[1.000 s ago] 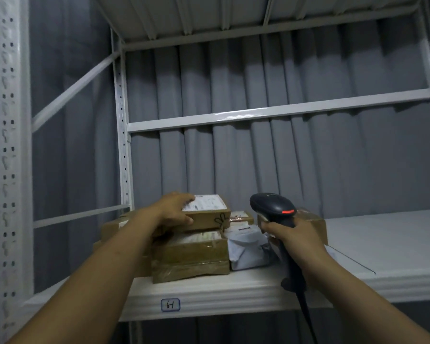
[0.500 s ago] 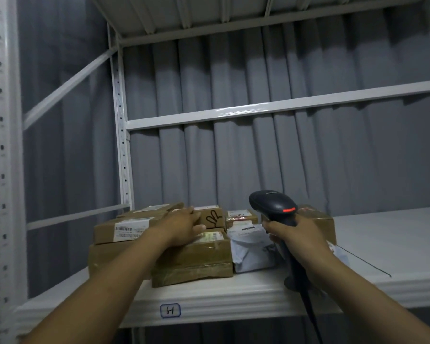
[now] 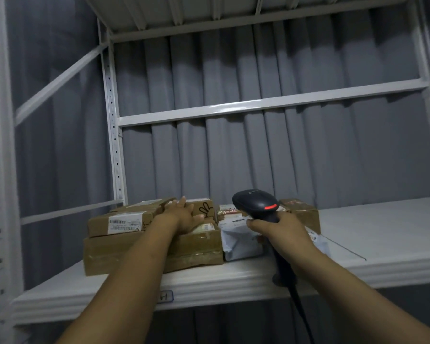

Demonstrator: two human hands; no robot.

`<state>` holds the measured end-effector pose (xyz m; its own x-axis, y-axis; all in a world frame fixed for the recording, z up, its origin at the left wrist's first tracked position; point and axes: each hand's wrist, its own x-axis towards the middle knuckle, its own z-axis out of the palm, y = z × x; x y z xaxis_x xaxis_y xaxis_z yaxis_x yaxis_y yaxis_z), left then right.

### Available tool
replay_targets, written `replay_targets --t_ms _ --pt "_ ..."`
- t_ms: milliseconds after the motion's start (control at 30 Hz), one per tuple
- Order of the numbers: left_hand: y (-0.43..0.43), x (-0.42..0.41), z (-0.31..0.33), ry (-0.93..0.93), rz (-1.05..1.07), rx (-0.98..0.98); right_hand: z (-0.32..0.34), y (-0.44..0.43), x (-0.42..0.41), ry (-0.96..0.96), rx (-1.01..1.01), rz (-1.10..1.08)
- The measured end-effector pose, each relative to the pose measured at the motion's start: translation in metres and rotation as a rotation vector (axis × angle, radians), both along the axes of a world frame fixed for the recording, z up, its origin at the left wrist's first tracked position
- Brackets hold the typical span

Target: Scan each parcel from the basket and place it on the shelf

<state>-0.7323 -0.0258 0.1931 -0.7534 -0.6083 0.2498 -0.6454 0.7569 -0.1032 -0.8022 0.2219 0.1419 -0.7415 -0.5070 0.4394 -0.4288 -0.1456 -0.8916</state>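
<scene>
Several brown cardboard parcels are stacked on the left part of the white shelf (image 3: 382,234). My left hand (image 3: 184,216) lies with straight fingers against the small box with a drawn mark (image 3: 205,209), on top of the wide lower box (image 3: 199,249). A labelled box (image 3: 121,223) lies to the left of that hand. My right hand (image 3: 279,230) grips a black barcode scanner (image 3: 256,203) with a red stripe, held above a grey poly bag parcel (image 3: 238,242). Another brown box (image 3: 302,212) stands behind the scanner.
The shelf board stretches bare to the right. A small tag (image 3: 166,297) sits on its front edge. White uprights (image 3: 113,135) and a cross rail (image 3: 271,103) frame the bay; a grey curtain hangs behind. The scanner's cable (image 3: 302,311) drops below the shelf edge.
My left hand has pushed the small box back onto the stack and its fingers have straightened against it. The scanner hand has stayed almost in place.
</scene>
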Motion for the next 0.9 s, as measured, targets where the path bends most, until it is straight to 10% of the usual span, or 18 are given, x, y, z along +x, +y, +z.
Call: replay_targets --t_ms 400,900 --pt "0.101 0.097 -0.062 0.28 -0.438 -0.043 -0.049 0.093 0.09 -0.042 0.082 0.046" --pt "0.187 0.237 -0.411 -0.074 -0.257 0.594 -0.292 0.175 0.189 -0.281 0.617 0.1"
